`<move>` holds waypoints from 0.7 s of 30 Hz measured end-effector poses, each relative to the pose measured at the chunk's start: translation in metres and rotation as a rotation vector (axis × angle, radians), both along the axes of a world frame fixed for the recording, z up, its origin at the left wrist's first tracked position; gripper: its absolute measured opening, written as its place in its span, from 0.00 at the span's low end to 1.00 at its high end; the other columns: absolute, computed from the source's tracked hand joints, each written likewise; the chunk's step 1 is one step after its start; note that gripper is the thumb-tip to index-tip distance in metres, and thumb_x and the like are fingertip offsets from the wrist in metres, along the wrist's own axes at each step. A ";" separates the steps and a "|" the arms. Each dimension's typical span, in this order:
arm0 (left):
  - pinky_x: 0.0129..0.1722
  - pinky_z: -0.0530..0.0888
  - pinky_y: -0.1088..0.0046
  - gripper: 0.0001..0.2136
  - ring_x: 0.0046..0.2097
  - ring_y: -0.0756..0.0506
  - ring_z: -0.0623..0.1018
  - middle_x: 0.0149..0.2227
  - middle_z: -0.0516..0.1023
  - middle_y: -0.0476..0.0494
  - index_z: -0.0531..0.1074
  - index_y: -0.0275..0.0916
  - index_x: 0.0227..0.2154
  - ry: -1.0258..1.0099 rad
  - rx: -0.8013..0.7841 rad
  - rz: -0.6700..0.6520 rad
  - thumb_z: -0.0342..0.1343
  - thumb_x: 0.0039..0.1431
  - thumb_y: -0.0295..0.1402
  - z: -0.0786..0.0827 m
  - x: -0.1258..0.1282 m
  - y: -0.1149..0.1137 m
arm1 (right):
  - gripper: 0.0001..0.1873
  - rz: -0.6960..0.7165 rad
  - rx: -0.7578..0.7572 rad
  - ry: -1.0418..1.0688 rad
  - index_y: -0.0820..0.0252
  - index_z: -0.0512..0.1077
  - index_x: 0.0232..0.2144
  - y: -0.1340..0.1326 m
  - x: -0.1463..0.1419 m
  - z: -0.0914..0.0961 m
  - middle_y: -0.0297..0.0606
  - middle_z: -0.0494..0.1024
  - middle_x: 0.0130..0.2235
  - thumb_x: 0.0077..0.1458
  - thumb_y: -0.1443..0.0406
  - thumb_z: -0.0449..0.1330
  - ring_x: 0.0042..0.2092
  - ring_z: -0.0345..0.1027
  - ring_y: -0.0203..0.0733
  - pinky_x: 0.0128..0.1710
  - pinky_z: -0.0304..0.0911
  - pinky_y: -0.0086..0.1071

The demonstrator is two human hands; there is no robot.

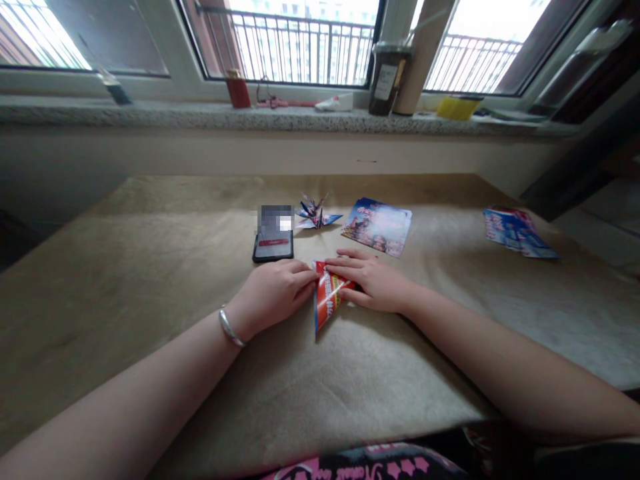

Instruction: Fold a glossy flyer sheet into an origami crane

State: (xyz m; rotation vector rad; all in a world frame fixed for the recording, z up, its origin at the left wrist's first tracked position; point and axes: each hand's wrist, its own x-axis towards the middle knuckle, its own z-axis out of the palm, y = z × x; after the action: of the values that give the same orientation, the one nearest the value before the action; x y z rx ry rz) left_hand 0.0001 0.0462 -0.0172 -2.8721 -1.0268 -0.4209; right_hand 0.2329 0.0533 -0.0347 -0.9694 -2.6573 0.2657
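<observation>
A folded red-orange paper [327, 297] with printed characters and a blue edge lies on the table as a narrow triangle, its point toward me. My left hand [275, 290], with a silver bangle at the wrist, has its fingers together and closed at the paper's upper left edge; the thumb is partly hidden. Across the paper's upper right side lies my right hand [375, 281], fingers spread and pressing down on it. Just beyond my left hand is a phone [273, 248] with its screen partly blurred. A folded paper crane [316, 215] sits past the paper.
A stack of printed square sheets [383, 227] lies beyond my right hand. More printed papers [520, 232] are at the far right of the tan table [150, 280]. On the windowsill [175, 115] stand a red container [237, 90], a dark jar [385, 83] and a yellow item [457, 108].
</observation>
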 end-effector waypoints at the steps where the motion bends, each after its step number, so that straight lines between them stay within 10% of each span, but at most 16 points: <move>1: 0.38 0.74 0.72 0.12 0.39 0.47 0.77 0.39 0.78 0.43 0.75 0.39 0.41 -0.002 -0.001 -0.006 0.46 0.64 0.33 0.000 0.000 0.000 | 0.26 -0.004 0.001 -0.001 0.59 0.64 0.58 0.000 0.000 -0.001 0.42 0.67 0.59 0.59 0.57 0.53 0.62 0.53 0.53 0.60 0.53 0.51; 21: 0.39 0.75 0.70 0.11 0.39 0.46 0.77 0.40 0.78 0.43 0.76 0.38 0.40 -0.004 -0.004 -0.014 0.48 0.63 0.33 -0.001 0.000 0.002 | 0.27 -0.003 0.031 -0.044 0.60 0.62 0.59 0.005 -0.001 -0.002 0.39 0.65 0.60 0.60 0.56 0.50 0.62 0.53 0.52 0.61 0.52 0.48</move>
State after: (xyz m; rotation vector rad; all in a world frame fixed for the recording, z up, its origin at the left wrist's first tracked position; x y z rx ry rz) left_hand -0.0002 0.0482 -0.0181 -2.8845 -1.0103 -0.4257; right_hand 0.2320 0.0580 -0.0369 -0.9802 -2.6908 0.2047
